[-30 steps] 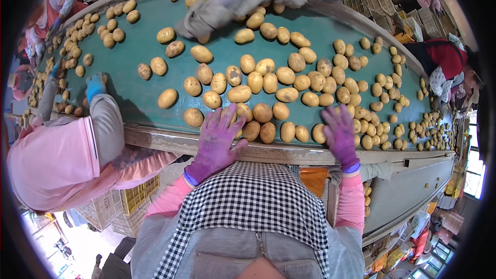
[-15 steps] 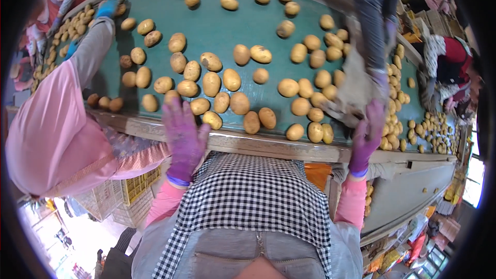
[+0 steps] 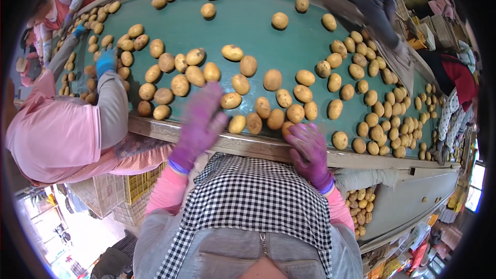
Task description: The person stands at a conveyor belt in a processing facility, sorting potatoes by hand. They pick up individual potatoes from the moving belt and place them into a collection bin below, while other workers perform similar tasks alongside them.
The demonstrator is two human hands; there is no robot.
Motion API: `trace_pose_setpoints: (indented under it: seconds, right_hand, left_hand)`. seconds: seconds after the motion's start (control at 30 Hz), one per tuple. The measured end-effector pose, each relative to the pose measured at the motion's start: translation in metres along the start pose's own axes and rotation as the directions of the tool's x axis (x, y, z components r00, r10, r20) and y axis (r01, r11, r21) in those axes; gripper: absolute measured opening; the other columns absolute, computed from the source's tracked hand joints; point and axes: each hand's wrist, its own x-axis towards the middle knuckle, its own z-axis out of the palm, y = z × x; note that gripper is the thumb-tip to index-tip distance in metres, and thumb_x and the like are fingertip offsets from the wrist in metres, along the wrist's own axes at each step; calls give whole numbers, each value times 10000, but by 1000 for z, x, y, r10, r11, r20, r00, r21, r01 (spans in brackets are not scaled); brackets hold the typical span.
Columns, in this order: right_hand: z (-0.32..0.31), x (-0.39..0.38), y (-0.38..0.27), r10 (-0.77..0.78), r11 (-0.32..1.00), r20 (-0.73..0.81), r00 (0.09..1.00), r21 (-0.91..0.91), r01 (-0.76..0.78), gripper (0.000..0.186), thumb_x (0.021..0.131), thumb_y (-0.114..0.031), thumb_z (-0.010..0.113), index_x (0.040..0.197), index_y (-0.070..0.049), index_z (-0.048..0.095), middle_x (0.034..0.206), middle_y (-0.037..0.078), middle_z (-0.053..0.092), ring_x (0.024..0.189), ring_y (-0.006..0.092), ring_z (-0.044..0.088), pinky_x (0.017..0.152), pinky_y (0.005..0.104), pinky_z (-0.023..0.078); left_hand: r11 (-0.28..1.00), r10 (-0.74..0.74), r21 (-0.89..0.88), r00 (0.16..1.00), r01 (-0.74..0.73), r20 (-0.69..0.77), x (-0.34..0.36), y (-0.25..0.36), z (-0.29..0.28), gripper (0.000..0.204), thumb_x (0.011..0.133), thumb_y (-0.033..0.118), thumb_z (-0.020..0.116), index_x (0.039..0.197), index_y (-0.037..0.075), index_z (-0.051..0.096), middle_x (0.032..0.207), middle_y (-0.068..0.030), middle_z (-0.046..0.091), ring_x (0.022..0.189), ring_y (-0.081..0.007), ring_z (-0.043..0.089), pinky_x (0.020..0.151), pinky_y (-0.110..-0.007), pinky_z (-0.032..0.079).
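"Since half a second ago, my right hand [image 3: 310, 152] has swung left, nearer my left hand [image 3: 200, 118], still apart."

"How open?"

"Left's blurred, fingers spread. Right's half-bent over a partly hidden potato [image 3: 287, 128] at the belt [image 3: 248, 25]'s near edge; gripping, I can't tell."

"Long axis?"

"Hidden there. Beyond my left fingers, another potato [image 3: 211, 71] points roughly away from me."

Lit hard from the lower left, with white glare across a pale floor [image 3: 98, 235]. Stacked beside it with off-white and yellow lattice crates of plastic [image 3: 142, 192]. Opened at far right by a bright, white-lit window [image 3: 476, 186]. Cluttered at upper right with dull beige crates [image 3: 427, 32], blurring toward the dark rim.
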Motion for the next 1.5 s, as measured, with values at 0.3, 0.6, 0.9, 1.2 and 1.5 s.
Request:
trace_pose_setpoints:
  seconds: [0.3, 0.6, 0.9, 1.2, 1.5]
  right_hand:
    - [5, -33, 20, -98, 995, 271, 957, 19, 97, 443, 1013, -354, 678, 1413, -165, 668, 1537, 67, 606, 1487, 290, 512, 1285, 584, 284]
    - [-30, -56, 42, 37, 989, 219, 975, -147, -4, 606, 965, -425, 712, 1507, -180, 598, 1614, 64, 529, 1565, 325, 406, 1301, 635, 203]
    - [-80, -70, 88, 236, 936, 155, 959, -300, -182, 534, 904, -323, 772, 1417, -216, 674, 1593, 115, 531, 1518, 361, 450, 1244, 631, 297]
    - [-172, -179, 222, 298, 741, -265, 917, -541, -397, 621, 972, -266, 741, 1544, -114, 552, 1680, 166, 441, 1574, 402, 377, 1282, 558, 271]
    - [-258, -261, 287, 317, 632, -736, 598, -305, -712, 423, 1017, -99, 655, 1427, 2, 628, 1463, 215, 625, 1383, 395, 565, 1188, 465, 417]
  left_hand:
    - [650, -366, 695, 928, 307, -68, 7, -53, 32, 799, 1017, 387, 668, 1674, 62, 350, 1740, -329, 202, 1626, -453, 213, 1304, -588, 174]
    - [900, -232, 411, 959, 148, 163, -27, 7, 68, 788, 1024, 303, 643, 1640, -68, 321, 1684, -328, 346, 1563, -466, 347, 1281, -554, 255]
    - [996, -90, 18, 995, 89, 44, -16, 55, 83, 594, 1044, 218, 600, 1592, 19, 492, 1687, -214, 418, 1587, -404, 347, 1303, -533, 232]
    - [717, -353, 653, 935, 242, 41, -32, 29, 94, 715, 1020, 401, 656, 1561, -36, 492, 1670, -249, 425, 1569, -438, 347, 1301, -549, 235]
    - [866, -351, 406, 933, 293, 76, -12, 78, 140, 750, 994, 402, 653, 1547, -70, 470, 1569, -243, 521, 1473, -432, 456, 1276, -592, 255]
